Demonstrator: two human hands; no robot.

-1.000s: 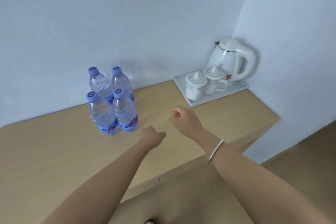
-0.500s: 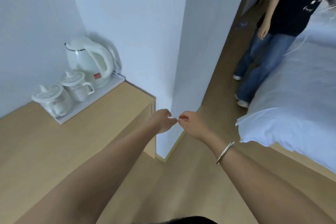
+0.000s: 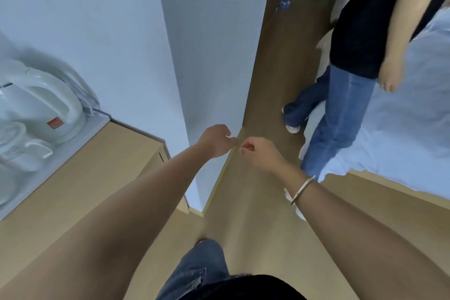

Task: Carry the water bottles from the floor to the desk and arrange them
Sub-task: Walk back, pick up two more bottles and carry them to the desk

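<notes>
Far down the hallway floor stands a small cluster of water bottles (image 3: 283,4) with blue caps, blurred by distance. My left hand (image 3: 217,140) and my right hand (image 3: 258,154) hang side by side in front of me over the floor, both curled loosely with nothing in them. A metal bangle sits on my right wrist. The wooden desk (image 3: 80,185) lies at my left; the bottles set on it earlier are out of view.
A white kettle (image 3: 41,105) and lidded cups stand on a white tray (image 3: 96,124) at the desk's end. A white wall corner (image 3: 207,68) juts out ahead. Another person in a black top and jeans (image 3: 341,105) stands in the hallway beside a white bed (image 3: 401,129).
My view has swung right, from the four bottles on the desk toward the hallway. Both hands have left the desk and drawn together, empty. The other person now appears closer.
</notes>
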